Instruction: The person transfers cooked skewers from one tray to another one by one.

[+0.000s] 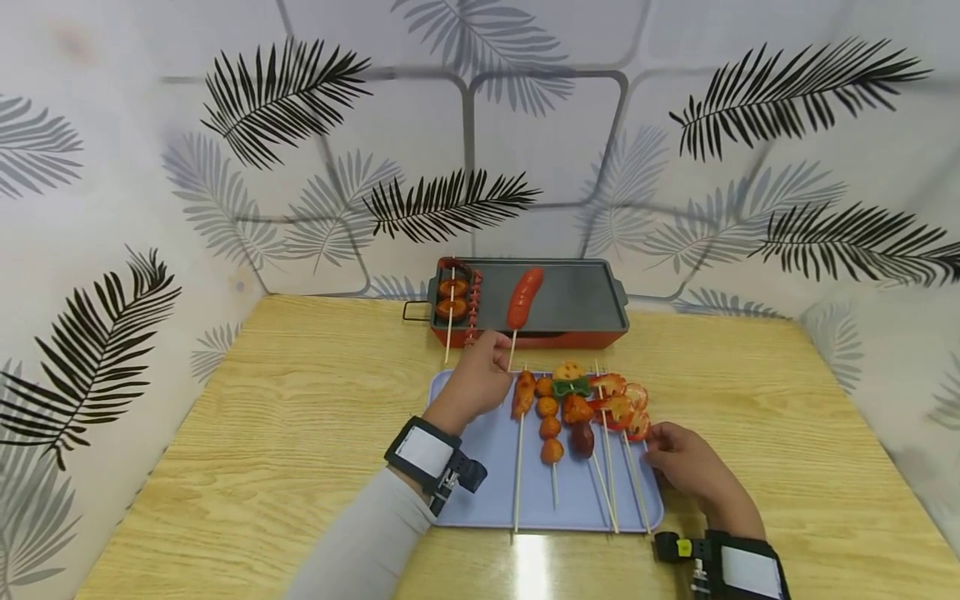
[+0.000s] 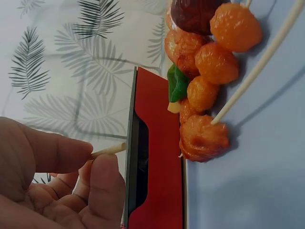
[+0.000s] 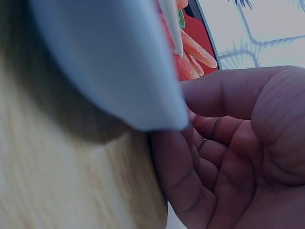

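In the head view my left hand (image 1: 482,379) pinches the bare stick of a sausage skewer (image 1: 525,296) between thumb and finger. The red sausage lies over the grey plate of a toy grill (image 1: 570,292); whether it touches the plate I cannot tell. The left wrist view shows the stick's end (image 2: 110,150) poking out from the fingertips. At the right rim of a pale blue tray (image 1: 491,500), my right hand (image 1: 693,467) grips the edge, thumb and fingers on either side of the rim (image 3: 162,109) in the right wrist view.
On the grill's left lie a skewer of round brown slices (image 1: 452,310) and a thin red skewer (image 1: 474,304). The tray bears several more skewers, among them orange balls (image 1: 550,427), a chicken-like piece (image 1: 523,393) and shrimp-like pieces (image 1: 636,408). A wire handle (image 1: 416,311) sticks out left of the grill.
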`<state>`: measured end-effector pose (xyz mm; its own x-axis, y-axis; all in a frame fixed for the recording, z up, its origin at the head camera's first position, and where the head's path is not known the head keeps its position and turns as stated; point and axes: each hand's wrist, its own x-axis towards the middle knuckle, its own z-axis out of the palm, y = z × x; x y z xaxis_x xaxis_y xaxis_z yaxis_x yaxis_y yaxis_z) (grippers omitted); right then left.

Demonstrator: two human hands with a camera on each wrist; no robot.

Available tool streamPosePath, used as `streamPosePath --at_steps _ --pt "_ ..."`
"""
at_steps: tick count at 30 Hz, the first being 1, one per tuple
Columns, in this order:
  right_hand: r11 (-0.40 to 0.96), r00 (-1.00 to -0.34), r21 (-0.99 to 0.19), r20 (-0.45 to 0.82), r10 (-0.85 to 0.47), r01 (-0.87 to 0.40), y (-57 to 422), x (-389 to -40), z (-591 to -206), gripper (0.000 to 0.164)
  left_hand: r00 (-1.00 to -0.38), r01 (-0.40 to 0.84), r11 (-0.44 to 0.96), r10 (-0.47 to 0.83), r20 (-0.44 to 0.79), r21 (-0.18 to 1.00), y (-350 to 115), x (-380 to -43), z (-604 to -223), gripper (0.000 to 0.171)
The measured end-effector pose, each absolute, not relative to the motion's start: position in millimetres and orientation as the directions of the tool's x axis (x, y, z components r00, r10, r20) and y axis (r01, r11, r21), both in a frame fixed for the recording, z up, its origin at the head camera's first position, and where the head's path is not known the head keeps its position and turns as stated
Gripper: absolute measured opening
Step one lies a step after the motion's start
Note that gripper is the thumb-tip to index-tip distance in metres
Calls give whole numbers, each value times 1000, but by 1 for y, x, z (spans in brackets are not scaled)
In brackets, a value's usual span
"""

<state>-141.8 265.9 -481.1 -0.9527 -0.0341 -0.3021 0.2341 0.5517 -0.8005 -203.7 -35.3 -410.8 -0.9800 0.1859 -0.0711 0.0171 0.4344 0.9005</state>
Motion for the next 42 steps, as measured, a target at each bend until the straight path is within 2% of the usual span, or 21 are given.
streamPosePath --at_steps 7,20,27,32,42 --pt "558 -956 -801 -290 -44 218 267 -141 -481 27 -977 20 398 204 -67 917 -37 -187 -416 40" --pt "543 -952 -808 -303 -50 229 266 -142 -482 28 -972 31 427 223 -72 904 -47 -168 -416 40" --pt "538 -950 -808 -310 -40 241 266 -141 -481 28 -955 -18 422 261 -140 906 -53 -163 -421 40" --pt "539 -949 -808 -311 -44 240 265 -141 -480 26 -938 -86 400 276 -209 913 -55 -158 -425 33" --pt "552 -940 -792 -339 -43 260 265 -143 -478 24 -897 -182 451 287 -335 874 -53 -148 -439 32"
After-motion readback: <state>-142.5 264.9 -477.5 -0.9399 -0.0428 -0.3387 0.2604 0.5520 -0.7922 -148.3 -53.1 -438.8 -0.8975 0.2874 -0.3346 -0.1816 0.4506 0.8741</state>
